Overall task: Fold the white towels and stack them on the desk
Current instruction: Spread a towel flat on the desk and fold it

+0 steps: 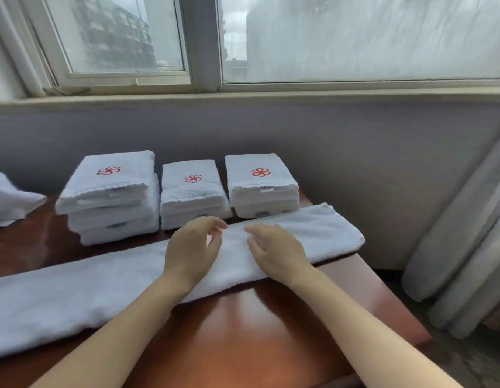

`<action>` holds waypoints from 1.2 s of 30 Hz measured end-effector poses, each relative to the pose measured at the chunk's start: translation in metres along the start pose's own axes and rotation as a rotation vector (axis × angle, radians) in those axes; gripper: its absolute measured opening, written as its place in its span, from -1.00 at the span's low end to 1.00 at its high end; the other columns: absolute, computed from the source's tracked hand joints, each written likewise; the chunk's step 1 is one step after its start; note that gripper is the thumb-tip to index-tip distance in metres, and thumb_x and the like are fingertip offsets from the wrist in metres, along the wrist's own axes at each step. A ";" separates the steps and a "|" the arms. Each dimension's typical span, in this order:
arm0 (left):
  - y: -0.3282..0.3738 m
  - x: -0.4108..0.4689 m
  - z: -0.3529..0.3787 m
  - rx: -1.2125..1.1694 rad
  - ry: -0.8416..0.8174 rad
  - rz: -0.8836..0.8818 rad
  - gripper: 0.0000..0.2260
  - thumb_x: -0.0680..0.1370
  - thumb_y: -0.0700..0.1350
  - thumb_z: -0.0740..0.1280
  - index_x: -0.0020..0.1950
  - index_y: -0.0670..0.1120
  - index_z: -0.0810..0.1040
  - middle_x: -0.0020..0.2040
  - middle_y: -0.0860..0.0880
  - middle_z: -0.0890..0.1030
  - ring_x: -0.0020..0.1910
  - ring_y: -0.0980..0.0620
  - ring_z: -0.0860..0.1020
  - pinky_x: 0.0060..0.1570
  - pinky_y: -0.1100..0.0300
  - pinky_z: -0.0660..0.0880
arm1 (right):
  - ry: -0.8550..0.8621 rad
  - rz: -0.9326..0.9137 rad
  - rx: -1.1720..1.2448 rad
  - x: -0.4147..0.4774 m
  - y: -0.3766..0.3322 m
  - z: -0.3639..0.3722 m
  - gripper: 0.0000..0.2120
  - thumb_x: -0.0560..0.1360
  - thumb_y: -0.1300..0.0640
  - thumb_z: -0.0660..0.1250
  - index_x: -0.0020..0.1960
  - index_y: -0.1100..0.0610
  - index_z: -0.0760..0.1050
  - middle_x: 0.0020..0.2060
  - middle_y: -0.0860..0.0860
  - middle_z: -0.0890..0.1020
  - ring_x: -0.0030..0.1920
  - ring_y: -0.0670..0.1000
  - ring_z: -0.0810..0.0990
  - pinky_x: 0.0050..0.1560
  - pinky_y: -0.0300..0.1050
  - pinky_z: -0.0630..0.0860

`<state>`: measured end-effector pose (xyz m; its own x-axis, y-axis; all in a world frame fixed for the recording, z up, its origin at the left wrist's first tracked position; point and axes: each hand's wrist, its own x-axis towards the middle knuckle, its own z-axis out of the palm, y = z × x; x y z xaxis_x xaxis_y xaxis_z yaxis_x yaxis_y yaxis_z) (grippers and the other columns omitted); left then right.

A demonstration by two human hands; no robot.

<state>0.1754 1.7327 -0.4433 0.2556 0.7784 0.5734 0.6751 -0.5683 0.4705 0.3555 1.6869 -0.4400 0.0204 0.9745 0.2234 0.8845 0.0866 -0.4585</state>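
Note:
A long white towel (75, 292), folded lengthwise into a strip, lies across the reddish-brown desk (243, 326) from the near left to the far right edge. My left hand (191, 247) and my right hand (274, 250) hover side by side over its middle, fingers loosely curled and pointing toward each other, holding nothing. Behind the strip stand three stacks of folded white towels with a red flower emblem on top: a left stack (108, 197), a middle stack (192, 194) and a right stack (261, 186).
Another white towel (8, 200) lies bunched at the desk's far left edge. A grey wall and a window sill run behind the stacks. Grey curtains (461, 261) hang to the right, beyond the desk's right edge.

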 end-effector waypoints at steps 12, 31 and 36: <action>-0.075 -0.056 -0.071 0.521 -0.457 -0.335 -0.51 0.66 0.17 -0.06 0.60 0.19 0.02 0.63 0.08 -0.01 0.60 0.06 -0.07 0.53 -0.07 -0.14 | -0.217 -0.120 -0.182 0.021 -0.061 0.060 -0.49 0.64 -0.18 -0.04 0.55 -0.07 0.14 0.59 -0.02 0.10 0.59 0.04 -0.05 0.53 0.18 -0.24; -0.060 -0.091 -0.092 0.468 -0.458 -0.175 -0.48 0.66 0.21 -0.02 0.60 0.10 0.12 0.62 0.00 0.06 0.59 0.04 -0.01 0.54 0.02 -0.08 | -0.254 -0.116 -0.228 -0.014 -0.092 0.050 -0.46 0.66 -0.13 0.00 0.60 -0.03 0.03 0.60 -0.04 0.02 0.59 -0.02 -0.10 0.54 0.12 -0.20; -0.099 -0.112 -0.133 0.514 -0.429 -0.302 -0.48 0.66 0.23 -0.04 0.61 0.13 0.08 0.63 0.02 0.01 0.60 0.07 -0.04 0.54 0.06 -0.10 | -0.278 -0.354 -0.065 -0.016 -0.166 0.091 -0.51 0.68 0.00 0.01 0.59 0.06 0.09 0.59 -0.02 0.11 0.58 -0.04 -0.01 0.54 -0.03 -0.14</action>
<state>-0.0125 1.6666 -0.4646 0.1843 0.9772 0.1056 0.9714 -0.1975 0.1321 0.1657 1.6753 -0.4459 -0.4070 0.9064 0.1130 0.8418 0.4202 -0.3388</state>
